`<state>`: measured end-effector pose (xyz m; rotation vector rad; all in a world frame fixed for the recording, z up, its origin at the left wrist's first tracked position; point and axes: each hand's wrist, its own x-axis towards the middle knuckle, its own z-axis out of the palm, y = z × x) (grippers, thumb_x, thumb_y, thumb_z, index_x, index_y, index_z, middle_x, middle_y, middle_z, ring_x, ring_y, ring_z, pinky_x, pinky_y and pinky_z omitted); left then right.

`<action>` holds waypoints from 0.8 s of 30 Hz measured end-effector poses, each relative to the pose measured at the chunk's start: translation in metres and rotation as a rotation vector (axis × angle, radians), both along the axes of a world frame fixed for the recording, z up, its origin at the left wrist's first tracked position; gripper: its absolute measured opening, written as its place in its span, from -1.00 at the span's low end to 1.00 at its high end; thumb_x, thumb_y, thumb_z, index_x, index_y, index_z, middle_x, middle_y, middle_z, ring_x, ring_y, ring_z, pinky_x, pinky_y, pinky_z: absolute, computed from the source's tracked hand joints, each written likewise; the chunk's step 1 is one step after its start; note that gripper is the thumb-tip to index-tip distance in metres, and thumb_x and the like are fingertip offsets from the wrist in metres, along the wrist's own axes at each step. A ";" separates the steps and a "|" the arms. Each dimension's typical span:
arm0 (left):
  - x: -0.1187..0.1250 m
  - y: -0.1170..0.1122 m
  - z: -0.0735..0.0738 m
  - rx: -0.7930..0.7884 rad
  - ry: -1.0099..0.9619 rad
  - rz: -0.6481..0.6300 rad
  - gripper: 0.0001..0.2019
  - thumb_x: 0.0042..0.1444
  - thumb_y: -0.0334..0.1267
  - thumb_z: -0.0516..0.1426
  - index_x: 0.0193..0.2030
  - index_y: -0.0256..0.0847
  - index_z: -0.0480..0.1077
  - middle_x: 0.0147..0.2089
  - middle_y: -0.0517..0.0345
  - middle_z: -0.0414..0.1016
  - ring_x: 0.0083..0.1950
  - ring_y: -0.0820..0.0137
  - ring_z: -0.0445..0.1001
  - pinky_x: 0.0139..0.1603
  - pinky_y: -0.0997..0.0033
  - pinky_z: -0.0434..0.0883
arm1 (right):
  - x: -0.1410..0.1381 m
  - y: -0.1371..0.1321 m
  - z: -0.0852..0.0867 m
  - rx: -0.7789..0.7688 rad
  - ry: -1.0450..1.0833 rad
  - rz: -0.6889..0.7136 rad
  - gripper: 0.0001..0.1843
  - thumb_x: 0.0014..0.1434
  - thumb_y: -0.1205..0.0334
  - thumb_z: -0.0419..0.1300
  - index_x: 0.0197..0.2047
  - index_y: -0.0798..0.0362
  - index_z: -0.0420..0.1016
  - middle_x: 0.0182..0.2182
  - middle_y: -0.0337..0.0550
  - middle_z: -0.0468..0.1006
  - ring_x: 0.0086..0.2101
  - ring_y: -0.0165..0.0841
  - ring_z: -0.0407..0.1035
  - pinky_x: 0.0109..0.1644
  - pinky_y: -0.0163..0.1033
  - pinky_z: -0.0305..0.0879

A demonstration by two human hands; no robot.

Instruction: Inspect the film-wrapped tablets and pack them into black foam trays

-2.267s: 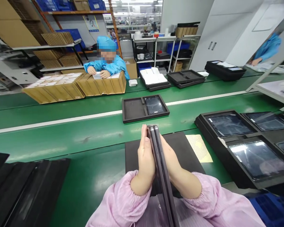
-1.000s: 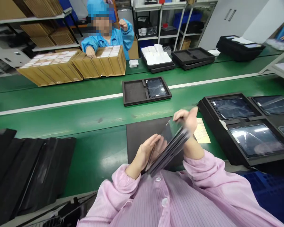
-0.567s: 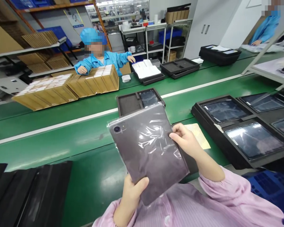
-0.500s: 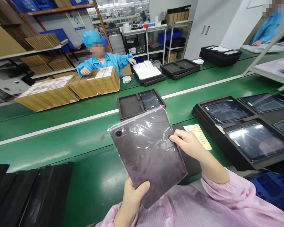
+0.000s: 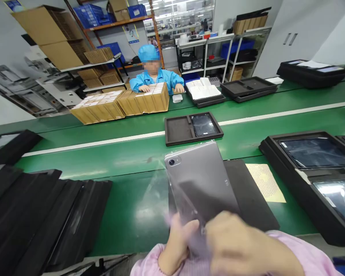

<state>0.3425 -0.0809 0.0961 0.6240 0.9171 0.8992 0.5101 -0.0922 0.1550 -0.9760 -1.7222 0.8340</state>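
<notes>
A grey tablet (image 5: 202,180) is held back side up, tilted, with its camera at the upper left corner. My left hand (image 5: 178,237) grips its lower left edge, thumb on top. My right hand (image 5: 238,241), smeared by motion, is closed over the lower right part, pinching a clear plastic film (image 5: 186,201). The film is partly off the back and trails past the tablet's left side; its exact outline is hard to see. Under the tablet lies a dark flat mat (image 5: 247,195) on the green bench.
Yellow sticker sheet (image 5: 266,182) lies right of the mat. Foam trays with tablets (image 5: 313,151) stand at right, stacked black trays (image 5: 74,214) at left. Another foam tray (image 5: 178,128) with one tablet sits ahead. Across the bench, a co-worker (image 5: 155,76) in blue handles cardboard-divided boxes (image 5: 152,101).
My right hand has moved from the tablet's upper right edge down toward me, drawing the wrinkled film off much of the back. The view has turned left; the tablet is lower.
</notes>
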 end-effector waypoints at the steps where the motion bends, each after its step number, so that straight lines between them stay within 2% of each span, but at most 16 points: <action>1: -0.002 -0.002 -0.001 -0.044 0.007 0.025 -0.58 -0.35 -0.13 0.40 -0.29 -0.25 0.55 -0.38 0.04 0.60 -0.36 0.24 0.55 -0.30 0.32 0.47 | 0.016 0.005 -0.005 -0.036 0.039 -0.069 -0.55 0.20 -0.10 0.09 -0.62 -0.04 0.27 -0.68 -0.31 0.26 -0.63 -0.44 0.19 -0.56 -0.35 0.15; 3: -0.007 -0.004 -0.002 -0.130 0.032 0.079 -0.53 -0.46 -0.12 0.42 -0.32 -0.27 0.54 -0.40 0.05 0.59 -0.41 0.27 0.53 -0.36 0.35 0.46 | 0.042 0.015 -0.020 -0.157 0.144 -0.321 -0.76 0.19 0.02 0.09 -0.42 -0.05 0.33 -0.56 -0.29 0.33 -0.59 -0.43 0.21 -0.55 -0.34 0.17; 4: -0.009 -0.005 -0.004 -0.165 0.051 0.112 -0.51 -0.50 -0.12 0.43 -0.34 -0.27 0.53 -0.41 0.06 0.59 -0.43 0.28 0.53 -0.37 0.36 0.46 | 0.049 0.019 -0.030 -0.235 0.166 -0.431 -0.82 0.13 0.05 0.14 -0.26 -0.05 0.36 -0.47 -0.26 0.38 -0.57 -0.42 0.22 -0.53 -0.32 0.19; 5: -0.011 -0.005 -0.005 -0.190 0.077 0.151 -0.50 -0.54 -0.11 0.44 -0.36 -0.26 0.51 -0.42 0.08 0.59 -0.44 0.29 0.52 -0.39 0.37 0.45 | 0.053 0.020 -0.040 -0.332 0.141 -0.504 -0.69 0.05 0.07 0.20 -0.13 -0.04 0.34 -0.41 -0.25 0.40 -0.56 -0.41 0.22 -0.50 -0.29 0.22; 6: -0.013 -0.006 -0.006 -0.210 0.107 0.192 -0.49 -0.58 -0.10 0.45 -0.39 -0.25 0.49 -0.44 0.10 0.59 -0.45 0.29 0.52 -0.41 0.38 0.44 | 0.052 0.020 -0.050 -0.431 0.092 -0.509 -0.56 -0.01 0.08 0.23 -0.04 -0.03 0.32 -0.38 -0.24 0.43 -0.54 -0.39 0.24 -0.46 -0.26 0.25; 7: -0.016 -0.006 -0.007 -0.224 0.136 0.232 -0.47 -0.62 -0.08 0.45 -0.41 -0.24 0.48 -0.45 0.12 0.58 -0.45 0.29 0.52 -0.42 0.39 0.43 | 0.049 0.018 -0.059 -0.526 0.041 -0.464 -0.53 -0.03 0.10 0.23 -0.02 -0.01 0.33 -0.37 -0.22 0.46 -0.51 -0.36 0.29 -0.40 -0.22 0.29; 10: -0.026 -0.005 -0.009 -0.270 0.226 0.284 -0.45 -0.65 -0.02 0.44 -0.44 -0.22 0.44 -0.50 0.16 0.57 -0.47 0.27 0.51 -0.48 0.40 0.40 | 0.038 0.014 -0.075 -0.682 0.046 -0.273 -0.69 0.03 0.07 0.16 -0.17 0.03 0.44 -0.32 -0.14 0.54 -0.29 -0.21 0.42 -0.18 -0.12 0.33; 12: -0.035 -0.001 -0.008 -0.298 0.296 0.264 -0.48 -0.56 -0.04 0.42 -0.40 -0.21 0.43 -0.51 0.19 0.55 -0.52 0.30 0.48 -0.51 0.41 0.38 | 0.045 0.014 -0.075 -0.700 0.168 -0.250 -0.66 0.04 0.03 0.14 -0.18 0.07 0.45 -0.23 -0.09 0.56 -0.19 -0.16 0.43 -0.09 -0.08 0.33; 15: -0.052 0.009 -0.006 -0.335 0.396 0.291 -0.51 -0.45 -0.13 0.38 -0.28 -0.19 0.43 -0.50 0.23 0.55 -0.52 0.31 0.48 -0.50 0.41 0.39 | 0.075 0.012 -0.063 -0.676 0.241 -0.324 -0.53 0.05 -0.01 0.11 -0.04 0.11 0.42 -0.19 -0.06 0.57 -0.18 -0.16 0.46 -0.10 -0.10 0.37; 16: -0.058 0.013 -0.005 -0.350 0.415 0.312 -0.49 -0.46 -0.17 0.37 -0.24 -0.18 0.43 -0.48 0.23 0.55 -0.50 0.29 0.50 -0.49 0.41 0.40 | 0.085 0.011 -0.058 -0.641 0.162 -0.374 -0.51 0.08 0.02 0.08 0.03 0.10 0.39 -0.17 -0.05 0.57 -0.16 -0.15 0.46 -0.09 -0.10 0.38; 18: -0.065 0.019 -0.003 -0.371 0.427 0.359 -0.43 -0.53 -0.26 0.35 -0.21 -0.18 0.43 -0.47 0.23 0.56 -0.46 0.27 0.51 -0.48 0.41 0.41 | 0.095 0.014 -0.053 -0.586 -0.200 -0.511 -0.46 0.13 0.16 0.04 0.18 0.08 0.28 -0.12 -0.01 0.56 -0.13 -0.12 0.46 -0.06 -0.08 0.37; 20: -0.067 0.022 -0.002 -0.355 0.401 0.406 -0.43 -0.60 -0.35 0.31 -0.25 -0.18 0.44 -0.50 0.26 0.55 -0.45 0.27 0.51 -0.48 0.43 0.42 | 0.089 0.021 -0.060 -0.620 -0.662 -0.641 -0.38 0.15 0.31 0.01 0.30 0.12 0.14 -0.02 0.14 0.51 -0.16 -0.04 0.49 -0.08 0.01 0.38; 21: -0.065 0.023 -0.002 -0.343 0.378 0.419 -0.44 -0.62 -0.39 0.29 -0.27 -0.18 0.44 -0.52 0.27 0.54 -0.44 0.26 0.52 -0.47 0.43 0.43 | 0.081 0.026 -0.069 -0.665 -0.815 -0.671 -0.35 0.15 0.36 -0.01 0.32 0.17 0.09 0.06 0.26 0.42 -0.19 0.00 0.50 -0.10 0.06 0.38; 22: -0.062 0.023 -0.001 -0.338 0.356 0.422 -0.46 -0.63 -0.41 0.26 -0.30 -0.18 0.44 -0.54 0.28 0.53 -0.43 0.25 0.52 -0.46 0.41 0.44 | 0.070 0.032 -0.080 -0.712 -0.880 -0.674 -0.35 0.14 0.40 -0.02 0.32 0.23 0.07 0.16 0.38 0.29 -0.20 0.05 0.50 -0.12 0.11 0.38; 24: -0.052 0.020 0.000 -0.349 0.314 0.404 -0.49 -0.63 -0.42 0.23 -0.32 -0.18 0.44 -0.54 0.26 0.54 -0.41 0.19 0.54 -0.42 0.35 0.47 | 0.050 0.041 -0.102 -0.771 -0.809 -0.613 -0.42 0.13 0.42 -0.03 0.24 0.31 0.19 0.25 0.49 0.06 -0.19 0.10 0.49 -0.13 0.18 0.38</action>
